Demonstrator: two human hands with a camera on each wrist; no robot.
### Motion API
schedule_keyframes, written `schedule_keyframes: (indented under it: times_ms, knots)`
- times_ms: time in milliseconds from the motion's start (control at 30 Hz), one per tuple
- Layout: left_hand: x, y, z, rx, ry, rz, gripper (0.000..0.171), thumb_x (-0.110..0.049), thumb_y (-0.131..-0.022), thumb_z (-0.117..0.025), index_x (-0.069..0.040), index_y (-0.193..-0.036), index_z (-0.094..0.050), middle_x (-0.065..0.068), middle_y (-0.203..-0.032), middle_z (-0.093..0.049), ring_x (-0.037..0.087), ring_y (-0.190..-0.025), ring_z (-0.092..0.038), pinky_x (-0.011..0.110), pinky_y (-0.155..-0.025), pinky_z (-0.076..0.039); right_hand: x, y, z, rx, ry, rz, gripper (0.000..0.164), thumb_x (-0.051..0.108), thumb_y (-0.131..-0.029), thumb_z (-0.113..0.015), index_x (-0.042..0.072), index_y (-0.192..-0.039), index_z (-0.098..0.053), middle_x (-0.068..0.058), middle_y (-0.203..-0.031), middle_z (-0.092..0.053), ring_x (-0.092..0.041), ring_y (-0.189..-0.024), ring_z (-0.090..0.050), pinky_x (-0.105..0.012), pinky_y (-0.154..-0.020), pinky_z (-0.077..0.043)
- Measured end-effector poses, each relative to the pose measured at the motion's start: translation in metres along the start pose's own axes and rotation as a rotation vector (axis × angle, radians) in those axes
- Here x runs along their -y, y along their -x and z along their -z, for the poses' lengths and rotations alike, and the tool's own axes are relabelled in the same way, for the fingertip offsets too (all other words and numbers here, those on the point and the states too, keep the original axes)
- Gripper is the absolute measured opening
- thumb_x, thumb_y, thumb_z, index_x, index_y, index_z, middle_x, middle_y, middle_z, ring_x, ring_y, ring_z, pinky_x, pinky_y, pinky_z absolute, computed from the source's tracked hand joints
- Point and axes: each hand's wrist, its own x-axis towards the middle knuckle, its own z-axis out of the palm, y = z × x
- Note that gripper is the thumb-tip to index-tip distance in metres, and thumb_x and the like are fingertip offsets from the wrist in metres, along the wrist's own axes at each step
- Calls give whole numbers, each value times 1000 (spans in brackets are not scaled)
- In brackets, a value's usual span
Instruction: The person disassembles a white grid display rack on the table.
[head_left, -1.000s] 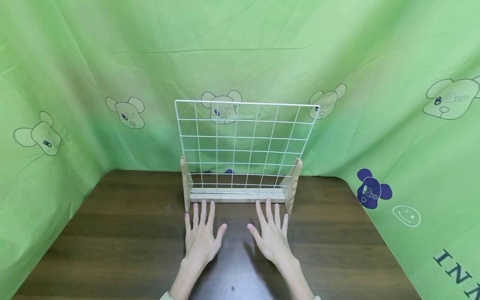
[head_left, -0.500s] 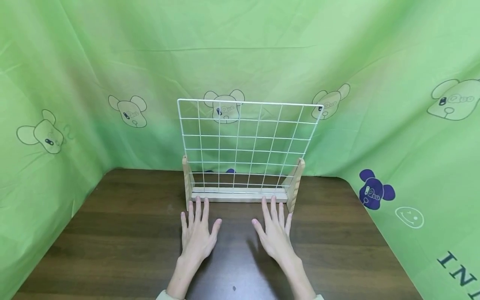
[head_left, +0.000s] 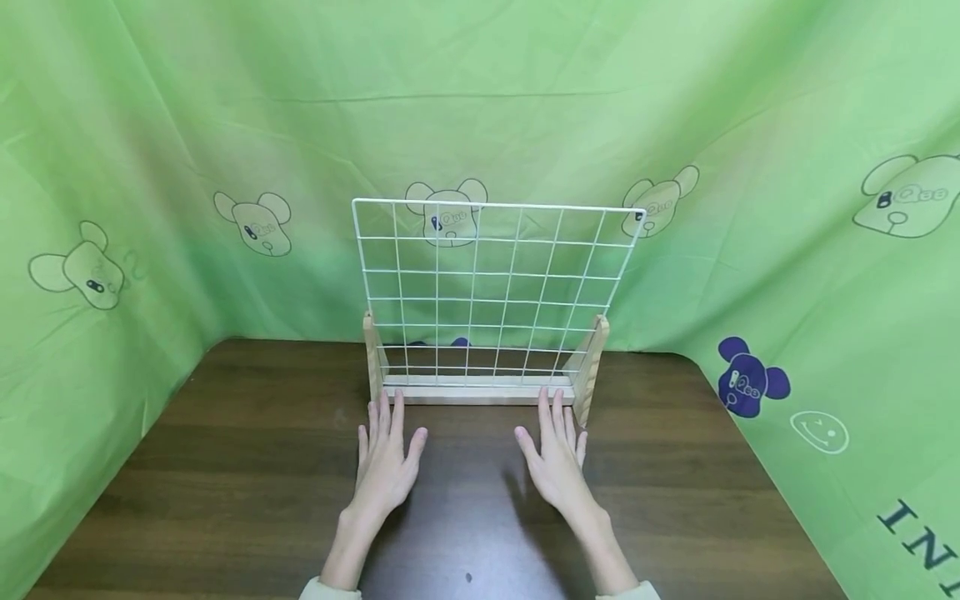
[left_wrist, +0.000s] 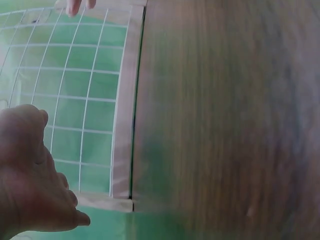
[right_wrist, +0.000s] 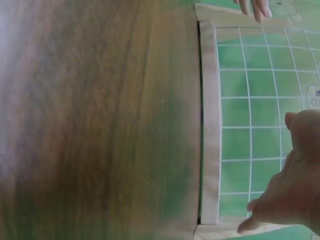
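Note:
A white wire grid panel (head_left: 498, 205) stands upright in a pale wooden stand on the table. The stand has a low crossbar (head_left: 472, 392), a left side foot (head_left: 374, 367) and a right side foot (head_left: 591, 371). My left hand (head_left: 385, 471) is held in front of the left end of the crossbar, fingers straight and thumb apart. In front of the right end is my right hand (head_left: 558, 471), spread the same way. Neither hand holds anything; whether the fingertips touch the stand, I cannot tell. Both wrist views show the hand (left_wrist: 35, 175) beside the grid.
The stand rests towards the back of a dark wood-grain table (head_left: 247, 467). Green cloth (head_left: 480, 75) with printed bear heads hangs behind and along both sides. A small dark spot (head_left: 468, 577) marks the tabletop near the front.
Both hands have moved apart, the left one to the left and the right one to the right, and turned slightly. The stand and grid have stayed in place; the view shifted a little.

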Motion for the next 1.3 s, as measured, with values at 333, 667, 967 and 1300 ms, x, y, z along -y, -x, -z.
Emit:
schedule_keyframes:
  times_ms: [333, 667, 967, 1300]
  knots:
    - [16, -9, 8, -22, 183, 33, 71, -41, -105, -35, -11, -155, 5, 14, -160, 9, 36, -145, 3, 63, -112, -8, -13, -5, 9, -58, -103, 59, 70, 28, -103, -46, 1, -154, -6, -26, -157, 1, -49, -141, -2, -68, -109, -7]
    - [27, -24, 16, -109, 353, 41, 68, -32, -104, -42, -16, -156, 0, 11, -161, -1, 32, -146, -5, 54, -115, -13, -17, -11, 24, -58, -231, 46, 65, 20, -104, -43, -2, -153, -6, -24, -158, -2, -42, -144, -2, -63, -112, -5]
    - [43, -47, 23, -137, 550, 27, 61, -20, -105, -41, -13, -156, -8, 17, -158, -14, 37, -142, -20, 53, -112, -24, -30, -17, 41, -88, -386, -10, 64, 21, -105, -41, 8, -155, -4, -16, -160, 2, -35, -145, -3, -56, -114, -14]
    - [52, -66, 26, -68, 791, 25, 54, -18, -107, -32, -8, -155, -9, 17, -159, -12, 32, -144, -16, 46, -116, -19, -44, -24, 52, -133, -393, -62, 60, 27, -106, -39, 17, -156, -8, -15, -159, -14, -45, -138, -24, -57, -110, -27]
